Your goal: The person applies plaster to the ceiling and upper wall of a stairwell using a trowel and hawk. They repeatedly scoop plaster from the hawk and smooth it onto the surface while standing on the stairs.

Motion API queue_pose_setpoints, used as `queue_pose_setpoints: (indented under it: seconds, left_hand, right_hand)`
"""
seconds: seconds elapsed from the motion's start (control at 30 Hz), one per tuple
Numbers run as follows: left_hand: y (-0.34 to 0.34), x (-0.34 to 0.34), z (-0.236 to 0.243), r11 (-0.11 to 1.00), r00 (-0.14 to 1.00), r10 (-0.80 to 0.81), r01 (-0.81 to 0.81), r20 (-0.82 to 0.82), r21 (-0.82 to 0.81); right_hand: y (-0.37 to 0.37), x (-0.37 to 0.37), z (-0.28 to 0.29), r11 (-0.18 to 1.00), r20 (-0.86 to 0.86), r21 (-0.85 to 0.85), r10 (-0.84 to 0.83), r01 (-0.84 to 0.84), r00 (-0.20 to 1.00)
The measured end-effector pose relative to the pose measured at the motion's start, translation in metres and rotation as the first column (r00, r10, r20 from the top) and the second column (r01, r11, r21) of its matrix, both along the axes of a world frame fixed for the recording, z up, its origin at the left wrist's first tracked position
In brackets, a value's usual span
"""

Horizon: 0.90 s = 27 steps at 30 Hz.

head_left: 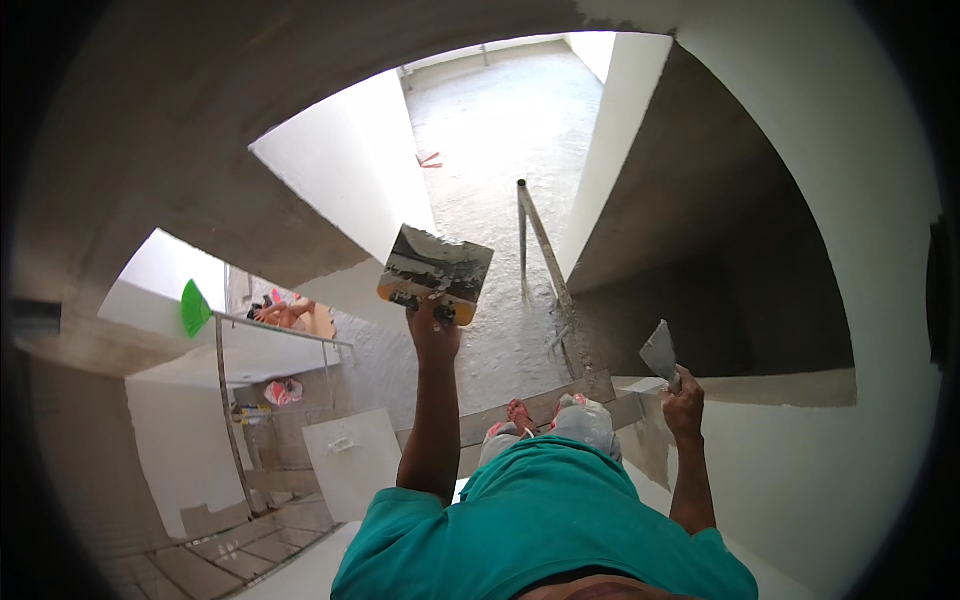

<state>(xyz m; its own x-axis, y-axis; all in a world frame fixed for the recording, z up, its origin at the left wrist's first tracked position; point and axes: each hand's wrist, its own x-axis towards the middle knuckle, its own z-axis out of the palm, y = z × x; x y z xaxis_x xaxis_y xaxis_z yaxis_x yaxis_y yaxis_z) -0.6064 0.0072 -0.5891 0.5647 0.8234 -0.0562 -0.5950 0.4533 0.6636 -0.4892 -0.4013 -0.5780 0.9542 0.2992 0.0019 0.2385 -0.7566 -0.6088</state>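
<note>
My left hand is raised in front of me, its fingers closed on a wide plastering trowel. The trowel's flat plate is streaked with grey and white plaster, and its lower corners look yellow. Off to the right, my right hand grips a putty knife with its blade pointing up. The blade has a pale coating and is close to the wall side, with no visible contact. Both tools are held in the air, well apart from each other.
I stand on a plank above a pale floor. A metal pipe frame rises ahead. At left are a white board with a dab of putty, a scaffold frame and a green fan-shaped object. A white wall curves along the right.
</note>
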Motion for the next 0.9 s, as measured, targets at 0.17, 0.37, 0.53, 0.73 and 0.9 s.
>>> queue_pose_setpoints:
  seconds: [0.17,0.37,0.53,0.73,0.9]
  left_hand:
    - [0.0,0.003,0.013,0.995,0.997,-0.071,0.072,0.018,-0.075]
    - [0.005,-0.006,0.028,0.974,0.99,-0.144,0.139,-0.015,-0.178]
    - [-0.005,-0.001,0.049,0.98,0.987,-0.148,0.137,-0.068,-0.146]
    - [0.001,0.011,0.076,0.496,0.819,0.064,0.47,-0.571,0.73]
    - [0.003,0.027,0.081,-0.028,0.87,0.243,0.449,-0.43,0.893]
  right_hand:
    - [0.045,-0.011,0.031,0.985,-0.035,0.006,0.171,-0.171,0.985]
    - [0.186,-0.011,0.088,0.93,-0.013,0.049,0.366,-0.365,0.931]
    - [0.219,0.001,0.094,0.906,0.052,-0.022,0.424,-0.423,0.904]
    - [0.219,0.035,0.1,0.865,0.073,-0.071,0.501,-0.497,0.862]
    - [0.21,0.05,0.101,0.861,0.098,0.006,0.506,-0.509,0.857]
